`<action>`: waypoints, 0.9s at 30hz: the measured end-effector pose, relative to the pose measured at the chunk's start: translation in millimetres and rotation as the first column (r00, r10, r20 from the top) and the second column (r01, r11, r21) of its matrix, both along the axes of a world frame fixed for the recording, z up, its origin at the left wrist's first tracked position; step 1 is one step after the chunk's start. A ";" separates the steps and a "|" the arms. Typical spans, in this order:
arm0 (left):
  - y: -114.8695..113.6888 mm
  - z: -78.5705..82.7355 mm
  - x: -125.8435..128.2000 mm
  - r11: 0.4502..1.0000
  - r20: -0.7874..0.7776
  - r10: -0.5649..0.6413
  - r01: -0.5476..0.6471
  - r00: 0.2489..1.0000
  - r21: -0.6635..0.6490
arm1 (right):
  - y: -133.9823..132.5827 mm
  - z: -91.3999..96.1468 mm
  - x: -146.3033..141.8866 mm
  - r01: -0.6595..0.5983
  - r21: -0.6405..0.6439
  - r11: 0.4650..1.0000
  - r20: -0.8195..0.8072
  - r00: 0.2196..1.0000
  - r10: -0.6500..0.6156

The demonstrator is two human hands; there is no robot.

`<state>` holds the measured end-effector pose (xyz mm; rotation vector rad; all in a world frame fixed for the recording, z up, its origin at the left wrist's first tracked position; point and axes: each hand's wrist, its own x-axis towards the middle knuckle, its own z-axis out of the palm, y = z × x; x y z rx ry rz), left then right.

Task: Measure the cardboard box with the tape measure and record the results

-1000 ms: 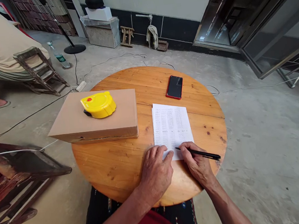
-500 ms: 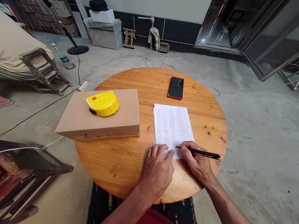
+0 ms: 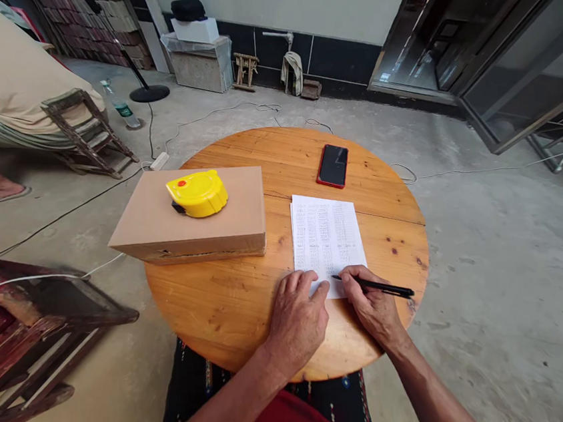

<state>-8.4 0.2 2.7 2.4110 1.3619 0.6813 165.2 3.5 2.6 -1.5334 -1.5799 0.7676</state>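
Holding pen (image 3: 388, 288) near paper (image 3: 327, 238) edge

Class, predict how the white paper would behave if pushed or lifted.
The paper is likely light and floppy, as it looks thin and lies flat. Pushed, it might buckle rather than slide, since the left hand rests on its lower part.

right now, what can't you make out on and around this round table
In the head view:
- What the paper says: the writing is too small to read.
- Parts of the paper's lower end: covered by the left hand and right hand, which holds a pen.
- Inside the cardboard box: hidden by its top and sides.
- The seated person's head: cut off by the picture's edge.
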 end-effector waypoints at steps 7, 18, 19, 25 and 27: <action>0.4 -1.2 -0.3 1.000 -0.001 0.001 -0.001 1.000 0.003 | -0.2 1.1 -0.1 0.000 -0.015 1.000 -0.011 1.000 -0.001; 0.5 -1.5 -0.5 1.000 0.002 0.003 -0.003 1.000 -0.007 | 0.3 1.1 -0.1 -0.009 -0.013 1.000 -0.002 1.000 0.009; 0.7 -1.7 -0.5 1.000 0.003 0.003 -0.003 1.000 -0.008 | 0.3 1.1 -0.1 -0.008 -0.013 1.000 -0.001 1.000 0.008; 1.3 -2.1 -0.3 1.000 0.001 0.002 -0.002 1.000 -0.009 | -0.7 1.5 0.0 -0.015 -0.006 1.000 0.015 1.000 0.015; 1.3 -2.0 -0.3 1.000 -0.001 0.002 -0.002 1.000 -0.007 | -0.5 1.9 -0.2 -0.019 0.002 1.000 0.025 1.000 0.019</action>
